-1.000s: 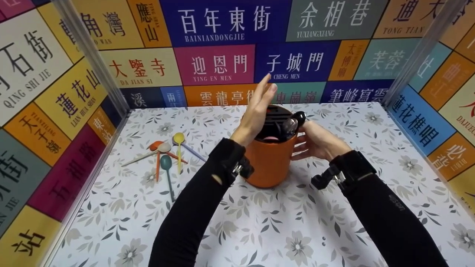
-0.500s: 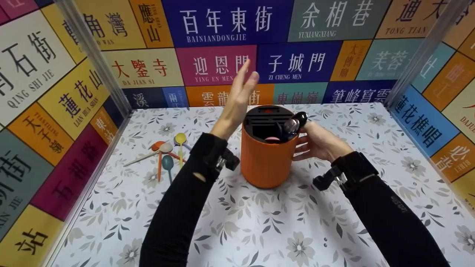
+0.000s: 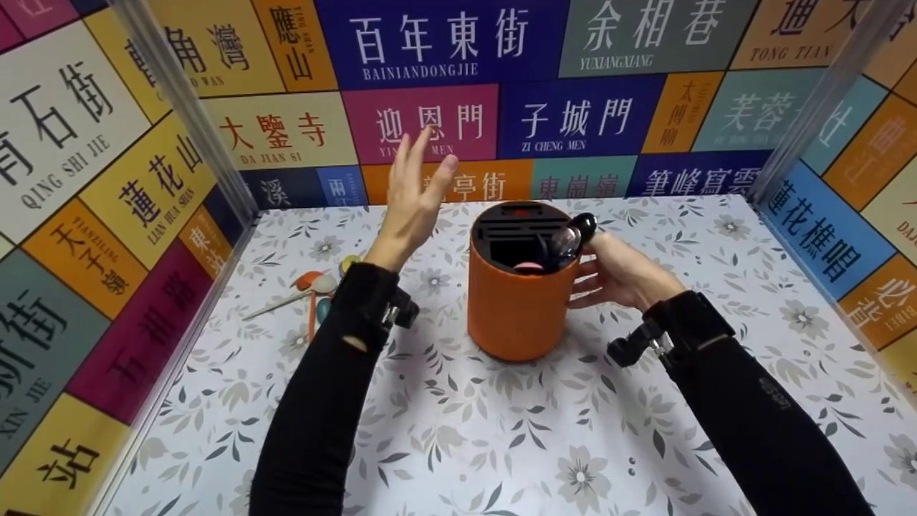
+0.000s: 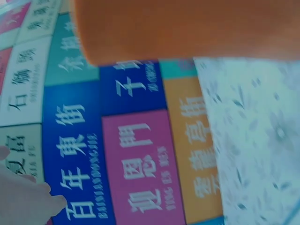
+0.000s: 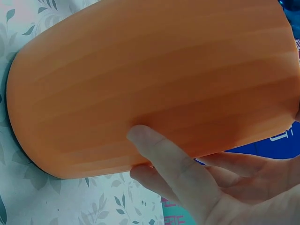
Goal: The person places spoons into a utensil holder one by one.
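An orange cylindrical utensil holder with a slotted black top stands upright on the table. At its right rim a black utensil with a rounded end sticks up beside a shiny dark rounded piece. Something pink shows inside the opening. My right hand touches the holder's right side; in the right wrist view its fingers lie against the orange wall. My left hand is raised left of the holder, apart from it, its fingers spread and holding nothing.
Several small coloured spoons lie left of my left forearm, among them an orange one, a beige one and a teal one partly hidden by the sleeve. Printed walls enclose the back and sides of the flower-patterned table.
My left hand has moved left, away from the holder, and its forearm now covers more of the spoons. The right hand and the holder have stayed in place.
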`<state>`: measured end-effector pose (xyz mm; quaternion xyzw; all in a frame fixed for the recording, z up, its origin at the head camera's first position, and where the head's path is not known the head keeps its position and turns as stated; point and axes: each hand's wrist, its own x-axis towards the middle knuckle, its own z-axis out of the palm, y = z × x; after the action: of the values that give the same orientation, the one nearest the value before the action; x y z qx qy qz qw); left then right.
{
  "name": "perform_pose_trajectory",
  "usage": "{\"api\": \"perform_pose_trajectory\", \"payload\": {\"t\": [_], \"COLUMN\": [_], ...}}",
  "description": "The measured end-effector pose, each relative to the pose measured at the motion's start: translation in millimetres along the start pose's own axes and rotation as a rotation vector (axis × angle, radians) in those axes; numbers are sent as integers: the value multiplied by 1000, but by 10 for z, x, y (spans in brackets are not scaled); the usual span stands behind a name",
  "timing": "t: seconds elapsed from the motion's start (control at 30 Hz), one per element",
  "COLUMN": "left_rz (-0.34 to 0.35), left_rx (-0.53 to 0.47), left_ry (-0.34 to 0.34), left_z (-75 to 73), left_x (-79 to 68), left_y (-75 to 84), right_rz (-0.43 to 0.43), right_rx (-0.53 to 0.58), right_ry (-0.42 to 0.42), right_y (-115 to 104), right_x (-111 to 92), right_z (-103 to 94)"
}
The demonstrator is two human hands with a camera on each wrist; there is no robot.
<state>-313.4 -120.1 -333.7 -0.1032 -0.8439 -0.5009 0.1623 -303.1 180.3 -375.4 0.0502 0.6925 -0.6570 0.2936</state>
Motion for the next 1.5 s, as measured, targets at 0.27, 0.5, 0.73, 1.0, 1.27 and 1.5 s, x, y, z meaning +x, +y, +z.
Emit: {"api": "perform_pose_trajectory", "payload": {"t": [0.27,0.5,0.73,1.0,1.27,1.5], "left_rz": [-7,-111,-239,-382,-491,-604], "left_rx": [286,507,688,759,777,845], "left_ry": [-12,-64,-117,-197,-237,-271], "left_z": [-120,-263,-429,-571,-580,-507], "left_x": [-48,-116,-249,-428,-606,-742], "left_y": [-395,-768,-1194,-1540,-1809,-1996], "right_rz": [0,1,4,-4,-3,-7], "right_rx": [6,4,-1,4,-1,-1], "right_ry": [2,0,-5,1,-4,-2], "right_y": [0,-11,1,-6,-5,-3], "right_x": [0,-12,3,0,5,-2], "right_z": [-1,-20,-10,-9,-8,-7]}}
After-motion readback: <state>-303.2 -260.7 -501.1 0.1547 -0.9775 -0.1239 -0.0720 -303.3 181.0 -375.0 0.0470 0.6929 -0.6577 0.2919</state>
